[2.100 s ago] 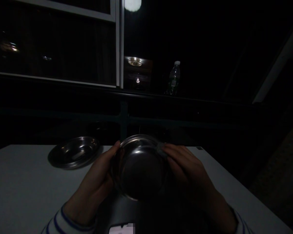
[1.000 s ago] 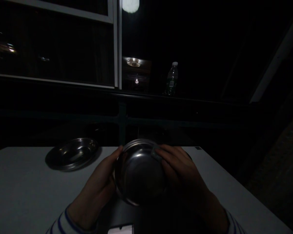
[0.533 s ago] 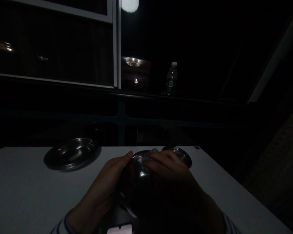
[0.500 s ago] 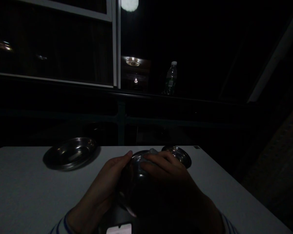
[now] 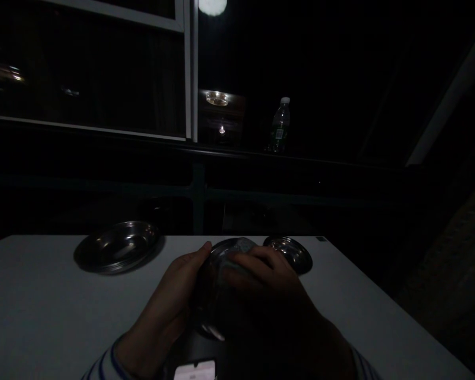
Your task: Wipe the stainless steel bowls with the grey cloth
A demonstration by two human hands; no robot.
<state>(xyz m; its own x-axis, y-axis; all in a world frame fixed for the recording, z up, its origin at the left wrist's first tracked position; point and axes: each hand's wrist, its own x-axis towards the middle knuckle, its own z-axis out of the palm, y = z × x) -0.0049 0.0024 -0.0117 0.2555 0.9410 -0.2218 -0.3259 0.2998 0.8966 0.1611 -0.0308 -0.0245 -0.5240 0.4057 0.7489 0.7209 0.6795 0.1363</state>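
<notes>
A shiny metal dish (image 5: 220, 250) is tilted up between my hands, its lower part lost in shadow. My left hand (image 5: 178, 285) grips its left rim, thumb along the edge. In my right hand (image 5: 267, 274) is a greyish cloth (image 5: 243, 245), pressed by closed fingers against the inside of the dish. Part of the cloth is hidden under those fingers. To the left lies a stack of metal dishes (image 5: 116, 248). Just beyond my right hand sits another metal dish (image 5: 295, 253), partly covered by it.
The white table (image 5: 55, 316) spans the foreground. A lit phone (image 5: 195, 370) is at the bottom edge, below the dish. Behind the table, a plastic bottle (image 5: 280, 126) stands on a dark ledge by the window frame (image 5: 190, 74). The room is very dim.
My right hand has shifted slightly with the cloth, and more cloth shows above the fingers. My left hand keeps its grip on the dish. The view has moved a little.
</notes>
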